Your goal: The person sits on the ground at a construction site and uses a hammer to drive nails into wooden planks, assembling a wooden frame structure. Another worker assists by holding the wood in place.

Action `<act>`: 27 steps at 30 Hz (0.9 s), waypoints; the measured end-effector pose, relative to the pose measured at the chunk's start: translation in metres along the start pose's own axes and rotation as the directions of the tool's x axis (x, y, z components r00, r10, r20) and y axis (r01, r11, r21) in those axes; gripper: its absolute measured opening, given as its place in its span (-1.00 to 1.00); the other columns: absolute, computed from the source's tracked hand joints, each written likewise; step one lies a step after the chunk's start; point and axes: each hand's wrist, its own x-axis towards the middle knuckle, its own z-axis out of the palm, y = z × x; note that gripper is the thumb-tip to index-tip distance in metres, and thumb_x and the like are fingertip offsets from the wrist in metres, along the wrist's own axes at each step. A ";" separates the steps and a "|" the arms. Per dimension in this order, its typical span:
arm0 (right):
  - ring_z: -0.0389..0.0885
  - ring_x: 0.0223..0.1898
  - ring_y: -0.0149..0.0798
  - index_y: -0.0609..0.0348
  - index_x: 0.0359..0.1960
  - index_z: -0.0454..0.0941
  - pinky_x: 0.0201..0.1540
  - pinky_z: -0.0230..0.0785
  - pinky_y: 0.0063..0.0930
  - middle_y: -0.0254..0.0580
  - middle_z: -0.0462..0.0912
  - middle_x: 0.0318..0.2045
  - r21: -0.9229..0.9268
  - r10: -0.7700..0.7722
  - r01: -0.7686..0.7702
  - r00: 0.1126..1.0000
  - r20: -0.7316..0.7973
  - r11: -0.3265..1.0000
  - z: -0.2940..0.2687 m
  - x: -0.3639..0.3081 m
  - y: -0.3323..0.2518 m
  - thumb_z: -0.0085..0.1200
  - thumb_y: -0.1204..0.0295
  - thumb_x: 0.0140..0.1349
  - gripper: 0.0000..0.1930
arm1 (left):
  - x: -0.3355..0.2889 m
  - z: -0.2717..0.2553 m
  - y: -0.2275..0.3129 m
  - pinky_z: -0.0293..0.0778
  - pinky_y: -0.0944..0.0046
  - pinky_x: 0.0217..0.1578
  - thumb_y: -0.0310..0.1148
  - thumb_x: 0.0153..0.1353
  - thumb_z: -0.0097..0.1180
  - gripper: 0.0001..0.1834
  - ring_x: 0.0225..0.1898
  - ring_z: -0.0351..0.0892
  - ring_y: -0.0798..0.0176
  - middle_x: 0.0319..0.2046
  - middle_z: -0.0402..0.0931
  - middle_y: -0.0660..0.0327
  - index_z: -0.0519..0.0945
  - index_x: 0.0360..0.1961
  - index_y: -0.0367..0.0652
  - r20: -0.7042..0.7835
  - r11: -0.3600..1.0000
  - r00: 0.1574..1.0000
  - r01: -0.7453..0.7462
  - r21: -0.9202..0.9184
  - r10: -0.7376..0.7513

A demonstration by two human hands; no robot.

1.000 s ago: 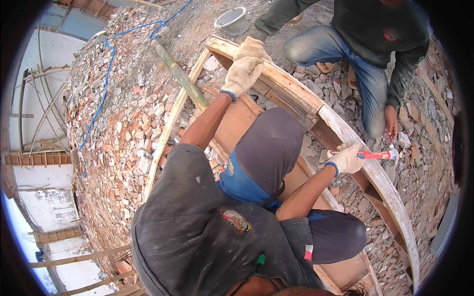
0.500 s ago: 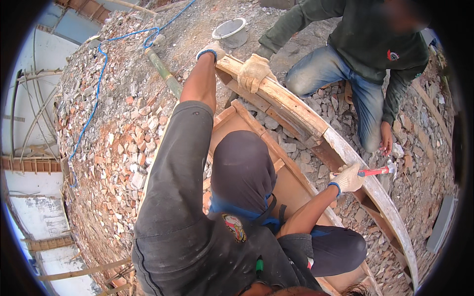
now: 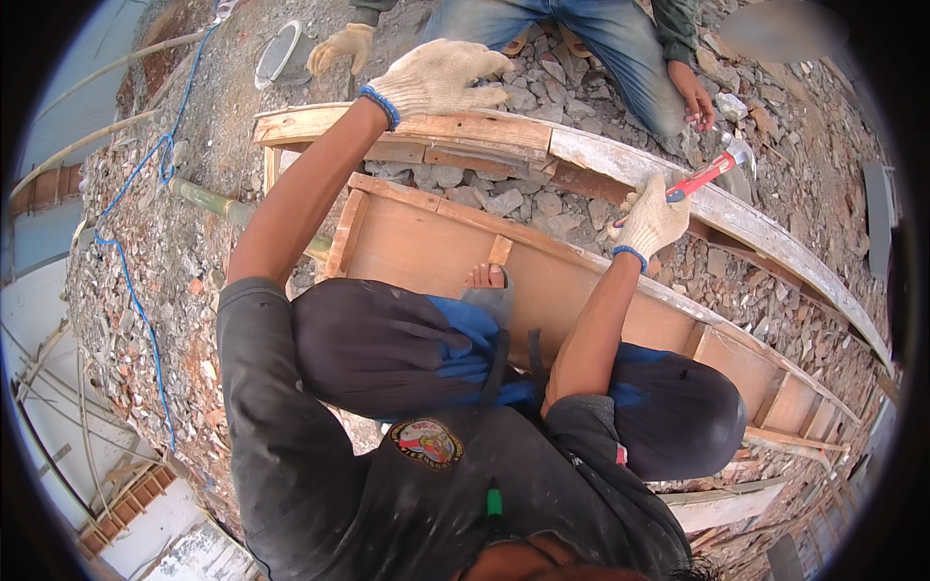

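My left hand [image 3: 441,79], in a cream knitted glove with a blue cuff, has its fingers stretched out over the far edge of a curved wooden frame [image 3: 630,167]. Whether the palm touches the wood, I cannot tell. My right hand [image 3: 655,215], gloved alike, grips a hammer [image 3: 701,178] with a red handle. Its metal head points away to the right, above the frame's pale, whitish section. Closer to my knees lies a second curved wooden form [image 3: 417,237] with a flat brown panel and cross pieces, and my foot rests on it.
Across the frame a co-worker kneels in jeans [image 3: 572,29], one gloved hand [image 3: 344,48] and one bare hand [image 3: 690,95] showing. Broken rubble [image 3: 504,201] covers the ground. A bucket [image 3: 281,56], a bamboo pole [image 3: 208,200] and a blue line [image 3: 124,259] lie leftward.
My left hand has shifted from the frame's left end to farther along it, fingers now spread. The co-worker's gloved hand has come off the frame. My right hand keeps hold of the hammer.
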 end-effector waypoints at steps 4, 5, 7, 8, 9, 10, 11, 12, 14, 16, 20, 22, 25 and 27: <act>0.56 -0.67 -0.36 0.16 0.38 0.45 -0.70 0.37 -0.47 -0.14 0.65 -0.49 0.030 0.004 -0.006 0.998 0.065 1.000 -0.005 -0.003 0.007 0.20 0.49 0.35 -0.46 | 0.010 0.044 0.027 0.49 -0.08 0.30 0.26 0.17 0.34 -0.03 0.28 0.53 -0.13 0.19 0.56 -0.12 0.41 0.41 -0.23 0.284 0.995 0.954 -0.092 -0.040 0.100; 0.55 -0.67 -0.36 0.15 0.38 0.45 -0.69 0.37 -0.47 -0.15 0.65 -0.49 0.034 0.009 -0.011 0.998 0.069 0.999 -0.007 -0.005 0.009 0.20 0.50 0.36 -0.46 | 0.008 0.052 0.031 0.50 -0.08 0.29 0.27 0.12 0.37 0.00 0.27 0.53 -0.14 0.17 0.57 -0.13 0.41 0.40 -0.23 0.290 0.996 0.955 -0.037 -0.079 0.058; 0.54 -0.67 -0.37 0.14 0.39 0.45 -0.69 0.37 -0.48 -0.16 0.65 -0.49 0.058 0.017 -0.021 0.997 0.071 0.998 -0.007 -0.006 0.011 0.18 0.50 0.37 -0.47 | 0.005 0.064 0.034 0.50 -0.08 0.28 0.28 0.02 0.42 0.07 0.26 0.54 -0.16 0.14 0.58 -0.15 0.40 0.40 -0.23 0.308 0.988 0.951 0.064 -0.142 -0.017; 0.53 -0.67 -0.38 0.09 0.40 0.44 -0.69 0.37 -0.48 -0.17 0.64 -0.49 0.056 0.010 -0.014 0.998 0.069 0.998 -0.007 -0.007 0.012 0.17 0.50 0.39 -0.46 | 0.001 0.070 0.034 0.51 -0.09 0.24 0.24 0.05 0.41 0.00 0.23 0.56 -0.16 0.14 0.59 -0.12 0.44 0.36 -0.23 0.240 0.986 0.971 0.058 -0.158 -0.019; 0.53 -0.67 -0.38 0.07 0.41 0.44 -0.69 0.37 -0.48 -0.17 0.64 -0.49 0.073 0.013 -0.017 0.998 0.061 0.997 -0.006 -0.007 0.015 0.17 0.50 0.39 -0.46 | -0.001 0.075 0.032 0.51 -0.08 0.23 0.21 0.05 0.42 -0.03 0.21 0.57 -0.16 0.13 0.60 -0.11 0.45 0.35 -0.22 0.189 0.989 0.982 0.031 -0.145 -0.003; 0.53 -0.67 -0.37 0.06 0.41 0.43 -0.69 0.37 -0.48 -0.18 0.64 -0.49 0.090 0.017 -0.022 0.998 0.056 0.996 -0.005 -0.008 0.016 0.17 0.50 0.39 -0.46 | -0.002 0.081 0.031 0.52 -0.08 0.21 0.18 0.05 0.43 -0.06 0.20 0.58 -0.16 0.12 0.60 -0.10 0.46 0.33 -0.22 0.138 0.991 0.990 0.006 -0.131 0.012; 0.53 -0.67 -0.37 0.04 0.42 0.43 -0.69 0.37 -0.48 -0.18 0.63 -0.49 0.106 0.021 -0.026 0.998 0.051 0.994 -0.003 -0.008 0.018 0.17 0.49 0.40 -0.46 | -0.002 0.086 0.029 0.52 -0.08 0.20 0.15 0.05 0.44 -0.08 0.18 0.59 -0.16 0.11 0.60 -0.09 0.48 0.31 -0.22 0.087 0.993 0.996 -0.016 -0.116 0.027; 0.53 -0.67 -0.37 0.02 0.42 0.42 -0.70 0.36 -0.47 -0.19 0.62 -0.50 0.096 0.030 -0.033 0.999 0.031 0.995 -0.001 -0.010 0.015 0.16 0.50 0.41 -0.46 | 0.001 0.084 0.033 0.53 -0.06 0.18 0.08 0.04 0.47 -0.15 0.15 0.61 -0.13 0.09 0.62 -0.03 0.51 0.27 -0.19 0.097 0.997 0.995 0.011 -0.074 -0.003; 0.53 -0.67 -0.37 0.02 0.41 0.43 -0.70 0.36 -0.46 -0.20 0.61 -0.50 0.148 0.046 -0.047 0.999 0.011 0.988 0.000 -0.011 0.014 0.16 0.50 0.42 -0.47 | 0.004 0.084 0.036 0.54 -0.05 0.18 0.07 0.01 0.50 -0.16 0.14 0.62 -0.10 0.08 0.63 0.00 0.52 0.25 -0.16 0.094 0.996 0.995 0.027 -0.086 -0.019; 0.53 -0.66 -0.37 0.03 0.40 0.43 -0.70 0.36 -0.46 -0.20 0.61 -0.50 0.185 0.045 -0.044 0.999 -0.001 0.982 0.000 -0.011 0.017 0.17 0.51 0.42 -0.48 | 0.004 0.084 0.040 0.54 -0.05 0.18 0.07 -0.02 0.52 -0.16 0.14 0.62 -0.09 0.07 0.64 0.02 0.54 0.24 -0.13 0.072 0.996 0.997 0.041 -0.085 -0.035; 0.52 -0.66 -0.38 0.02 0.40 0.43 -0.69 0.35 -0.47 -0.19 0.61 -0.49 0.201 0.051 -0.047 0.999 -0.017 0.978 0.002 -0.014 0.018 0.17 0.52 0.43 -0.49 | -0.003 0.095 0.040 0.55 -0.03 0.16 0.12 -0.07 0.54 -0.15 0.10 0.65 -0.06 0.05 0.66 0.07 0.57 0.21 -0.06 -0.042 0.998 0.998 0.050 -0.038 -0.051; 0.51 -0.66 -0.38 0.00 0.41 0.42 -0.70 0.34 -0.47 -0.18 0.61 -0.48 0.208 0.058 -0.054 0.998 -0.012 0.977 0.002 -0.011 0.023 0.18 0.52 0.43 -0.48 | -0.002 0.099 0.040 0.56 -0.02 0.15 0.15 -0.12 0.56 -0.11 0.10 0.65 -0.06 0.03 0.67 0.10 0.58 0.22 -0.05 -0.045 0.998 0.997 0.061 -0.021 -0.062; 0.51 -0.66 -0.38 0.00 0.41 0.41 -0.70 0.33 -0.47 -0.18 0.61 -0.48 0.237 0.045 -0.048 0.999 0.017 0.970 0.001 -0.011 0.023 0.17 0.53 0.43 -0.47 | 0.001 0.099 0.037 0.55 0.00 0.17 0.17 -0.14 0.57 -0.09 0.13 0.64 -0.04 0.04 0.67 0.10 0.58 0.22 -0.04 -0.034 0.997 0.997 0.066 -0.051 -0.067; 0.51 -0.66 -0.38 0.01 0.41 0.41 -0.70 0.34 -0.47 -0.18 0.61 -0.48 0.198 0.051 -0.051 0.999 0.006 0.979 0.000 -0.010 0.022 0.17 0.53 0.43 -0.47 | 0.000 0.098 0.040 0.54 0.00 0.19 0.17 -0.16 0.57 -0.08 0.15 0.63 -0.02 0.05 0.67 0.11 0.58 0.23 -0.04 -0.039 0.996 0.996 0.072 -0.055 -0.074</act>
